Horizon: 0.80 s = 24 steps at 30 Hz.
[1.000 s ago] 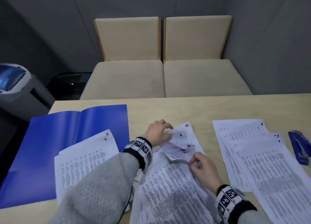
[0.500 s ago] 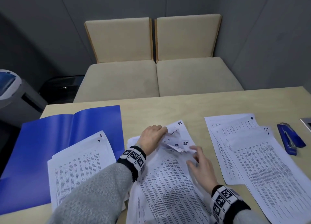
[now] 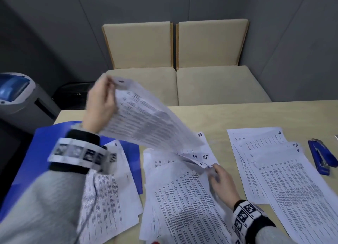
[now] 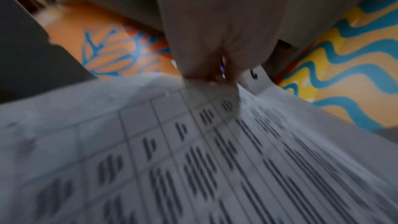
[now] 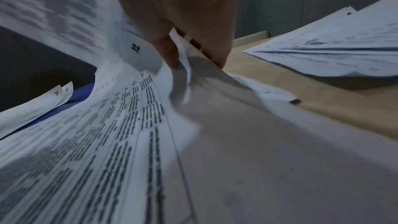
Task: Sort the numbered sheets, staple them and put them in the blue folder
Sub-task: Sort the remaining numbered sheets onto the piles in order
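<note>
My left hand (image 3: pixel 102 101) is raised above the table and pinches the top corner of a printed sheet (image 3: pixel 146 119), which hangs slanting down to the right; the same sheet (image 4: pixel 193 159) fills the left wrist view. My right hand (image 3: pixel 219 177) pinches the curled corners of sheets in the middle pile (image 3: pixel 182 198), where numbers 19, 25 and 23 show. A sheet marked 12 (image 5: pixel 137 48) curls beside its fingers (image 5: pixel 170 54). The open blue folder (image 3: pixel 36 152) lies at left with sheets 7 and 8 (image 3: pixel 109 188) partly on it.
A third pile (image 3: pixel 283 179) with sheets 1, 3 and 4 lies at right. A blue stapler (image 3: pixel 321 157) rests near the table's right edge. Two beige seats (image 3: pixel 175 82) stand behind the table, a grey bin (image 3: pixel 16 91) to the left.
My left hand has lifted a sheet off the middle pile and swung it up and to the left. The right hand stays at the pile's curled corners.
</note>
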Each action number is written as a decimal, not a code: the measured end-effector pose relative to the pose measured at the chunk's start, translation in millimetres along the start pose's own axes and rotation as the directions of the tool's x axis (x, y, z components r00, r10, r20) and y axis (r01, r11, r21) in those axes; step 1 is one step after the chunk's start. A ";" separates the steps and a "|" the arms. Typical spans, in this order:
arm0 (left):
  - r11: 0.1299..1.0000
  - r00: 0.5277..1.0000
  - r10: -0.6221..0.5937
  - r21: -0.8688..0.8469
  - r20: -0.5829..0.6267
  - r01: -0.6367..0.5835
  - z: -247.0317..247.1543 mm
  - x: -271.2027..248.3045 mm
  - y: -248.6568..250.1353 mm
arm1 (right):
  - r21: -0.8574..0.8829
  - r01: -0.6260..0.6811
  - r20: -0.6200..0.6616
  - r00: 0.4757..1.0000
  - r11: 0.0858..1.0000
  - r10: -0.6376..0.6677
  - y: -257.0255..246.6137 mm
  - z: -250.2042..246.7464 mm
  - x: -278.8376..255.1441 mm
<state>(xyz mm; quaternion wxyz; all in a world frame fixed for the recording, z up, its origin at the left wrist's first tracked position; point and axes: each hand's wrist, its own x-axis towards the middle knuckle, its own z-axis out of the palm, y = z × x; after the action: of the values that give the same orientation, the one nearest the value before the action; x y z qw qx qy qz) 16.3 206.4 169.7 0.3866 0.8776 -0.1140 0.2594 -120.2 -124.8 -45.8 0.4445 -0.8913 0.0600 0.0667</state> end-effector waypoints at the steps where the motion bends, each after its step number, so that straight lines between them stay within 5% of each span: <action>1: 0.998 0.996 -0.063 0.033 0.061 0.061 -18.8 7.6 -9.0 | 0.003 -0.002 0.005 1.000 1.000 0.002 0.7 0.5 0.9; 4: 0.970 0.943 -0.212 0.172 0.255 0.172 -59.0 18.3 -56.3 | 0.005 -0.025 0.036 0.999 1.000 0.024 -0.7 1.2 3.8; 7: 0.929 0.831 -0.352 0.265 0.431 0.257 -66.6 3.8 -101.5 | 0.013 -0.035 0.052 0.998 0.999 0.034 -1.5 0.4 5.3; 11: 0.856 0.696 -0.517 0.329 0.498 0.400 -56.6 -43.0 -138.4 | 0.017 -0.087 0.086 0.993 0.996 0.085 -0.3 0.0 7.1; 15: 0.873 0.814 -0.487 0.142 0.315 0.467 -74.9 -49.2 -144.6 | 0.000 -0.111 0.096 0.989 0.994 0.110 0.0 0.3 8.7; 19: 0.934 0.910 -0.354 0.139 0.217 0.330 -128.6 -16.5 -131.9 | -0.014 -0.115 0.094 0.989 0.993 0.116 -3.8 0.4 9.9; 24: 0.888 0.868 -0.404 0.350 0.288 0.297 -169.0 1.4 -123.6 | -0.001 -0.162 0.122 0.979 0.987 0.161 -5.6 3.0 14.4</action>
<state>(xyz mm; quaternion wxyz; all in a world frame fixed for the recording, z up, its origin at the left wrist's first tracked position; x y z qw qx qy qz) 5.0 414.6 189.7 0.2656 0.9632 0.0212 0.0362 -105.3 -119.7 -45.7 0.4443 -0.8758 0.1051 0.1563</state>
